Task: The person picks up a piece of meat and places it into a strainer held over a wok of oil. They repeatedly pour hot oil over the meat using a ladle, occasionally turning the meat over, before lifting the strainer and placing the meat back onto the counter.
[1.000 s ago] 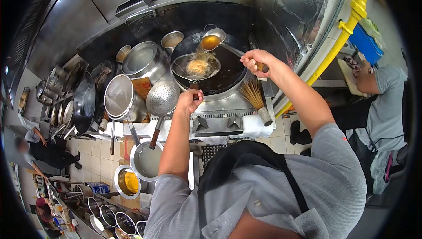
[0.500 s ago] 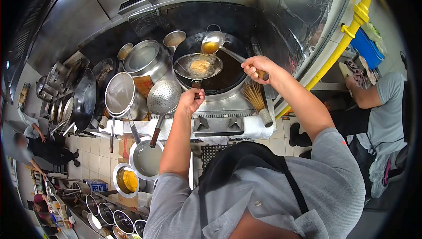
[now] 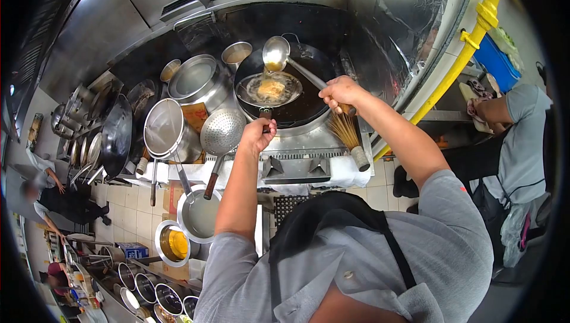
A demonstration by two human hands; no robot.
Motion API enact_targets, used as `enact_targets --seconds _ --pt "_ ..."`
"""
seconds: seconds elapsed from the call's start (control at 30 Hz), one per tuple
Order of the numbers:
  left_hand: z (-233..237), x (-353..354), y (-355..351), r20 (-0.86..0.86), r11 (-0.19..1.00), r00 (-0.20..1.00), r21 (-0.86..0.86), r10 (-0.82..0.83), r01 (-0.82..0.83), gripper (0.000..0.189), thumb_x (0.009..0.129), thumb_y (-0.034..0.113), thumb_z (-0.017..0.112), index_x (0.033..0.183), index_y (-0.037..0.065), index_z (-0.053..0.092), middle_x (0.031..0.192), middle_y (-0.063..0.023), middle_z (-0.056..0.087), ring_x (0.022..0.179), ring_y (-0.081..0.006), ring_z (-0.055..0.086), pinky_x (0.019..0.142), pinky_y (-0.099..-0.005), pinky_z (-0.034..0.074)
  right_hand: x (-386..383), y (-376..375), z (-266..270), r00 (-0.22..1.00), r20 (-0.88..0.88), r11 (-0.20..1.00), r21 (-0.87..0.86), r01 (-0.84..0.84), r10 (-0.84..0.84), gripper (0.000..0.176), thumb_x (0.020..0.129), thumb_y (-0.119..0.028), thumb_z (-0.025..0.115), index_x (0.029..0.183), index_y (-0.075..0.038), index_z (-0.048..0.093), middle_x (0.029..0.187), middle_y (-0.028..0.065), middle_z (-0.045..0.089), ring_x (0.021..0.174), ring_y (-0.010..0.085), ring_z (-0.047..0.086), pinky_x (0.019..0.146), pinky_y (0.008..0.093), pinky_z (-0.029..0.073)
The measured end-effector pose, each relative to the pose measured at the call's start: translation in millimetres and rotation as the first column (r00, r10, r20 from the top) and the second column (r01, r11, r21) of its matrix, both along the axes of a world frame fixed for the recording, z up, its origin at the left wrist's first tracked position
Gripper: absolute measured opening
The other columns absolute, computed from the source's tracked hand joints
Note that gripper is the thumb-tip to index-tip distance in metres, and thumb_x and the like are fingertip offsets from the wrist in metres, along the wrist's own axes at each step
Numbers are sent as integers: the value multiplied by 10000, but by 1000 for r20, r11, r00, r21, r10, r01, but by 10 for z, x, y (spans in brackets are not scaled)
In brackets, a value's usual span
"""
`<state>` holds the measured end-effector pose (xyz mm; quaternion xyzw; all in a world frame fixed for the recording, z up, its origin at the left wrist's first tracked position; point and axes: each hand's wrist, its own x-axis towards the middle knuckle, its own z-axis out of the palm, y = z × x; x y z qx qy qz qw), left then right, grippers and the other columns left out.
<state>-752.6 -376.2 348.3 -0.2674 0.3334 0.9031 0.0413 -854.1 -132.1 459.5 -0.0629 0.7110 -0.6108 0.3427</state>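
Observation:
My left hand (image 3: pixel 259 135) is closed round the short handle of a skimmer (image 3: pixel 289 102), whose round bowl sits over dark oil in a large wok (image 3: pixel 317 79). In that bowl lies a pale golden piece of food (image 3: pixel 271 89) with bubbling oil about it. My right hand (image 3: pixel 341 93) grips the wooden-ended handle of a ladle (image 3: pixel 276 53). The ladle's bowl is tilted above the skimmer, and oil runs from it onto the food.
A perforated skimmer (image 3: pixel 222 133), a mesh strainer (image 3: pixel 164 126) and lidded pots (image 3: pixel 193 78) stand left of the wok. A bamboo brush (image 3: pixel 350 145) rests at its right. Below are bowls (image 3: pixel 172 243). Another person (image 3: pixel 516 139) works at the right; more people are far left.
The ladle has tipped further and shifted up and left, so its oil has mostly poured out over the food. My right hand has moved slightly left; my left hand stays in place.

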Motion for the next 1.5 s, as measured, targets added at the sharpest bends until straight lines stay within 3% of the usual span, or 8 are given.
enact_targets --seconds 0.13,0.2,0.23,0.37,0.47,0.53,0.57,1.5 --pt "107 -15 -5 -19 998 999 -58 -39 38 108 747 -46 436 849 -82 434 743 -123 510 560 -132 490 479 -208 436 -284 67 -435 935 -334 963 270 -24 117 143 731 -88 588 689 39 538 620 156 574 501 237 577 422 352 438" --pt "174 -7 -19 -27 992 998 -117 -49 46 103 742 -47 439 842 -76 440 733 -119 511 559 -134 490 474 -212 431 -354 113 -658 662 -705 799 539 266 256 186 703 -87 545 801 65 586 678 220 595 603 324 611 580 384 486" --pt "211 -1 -19 -27 984 998 -166 -63 57 99 738 -48 441 834 -70 447 723 -114 511 559 -135 489 470 -216 427 -202 135 -479 773 -590 757 609 239 231 242 712 -100 523 844 97 572 949 301 562 963 375 545 822 383 449" --pt "311 -11 23 59 846 998 -531 -27 54 78 728 -41 456 805 -40 466 669 -101 511 539 -154 483 480 -291 442 -239 275 -832 715 -639 732 626 268 284 229 735 -104 523 846 89 575 910 267 598 826 348 614 695 395 499" --pt "366 -31 55 52 772 998 -636 19 19 57 742 -20 457 793 4 461 661 -86 510 520 -169 493 462 -317 449 -312 383 -880 977 -168 894 445 -45 133 166 769 -108 518 760 52 563 723 161 612 530 234 605 441 334 477" --pt "391 -19 63 50 752 998 -659 40 3 55 746 -19 450 793 6 459 657 -84 507 515 -169 491 456 -320 448 -296 497 -745 712 688 932 -332 142 137 133 799 -100 504 737 17 511 562 25 484 357 81 444 293 214 344" --pt "391 -7 72 51 733 997 -680 62 -10 53 750 -19 443 794 8 456 653 -81 504 509 -169 489 451 -323 447 -214 538 -569 655 755 919 -257 299 -3 99 811 -75 480 812 21 457 521 -32 375 348 36 382 287 156 312" --pt "-415 -197 611 64 999 998 -49 -15 18 65 826 42 476 834 -10 513 721 -84 569 607 -150 549 550 -292 504 -113 533 337 917 391 982 -125 145 -86 141 821 -84 487 693 -70 429 541 -28 429 368 32 371 302 171 298"
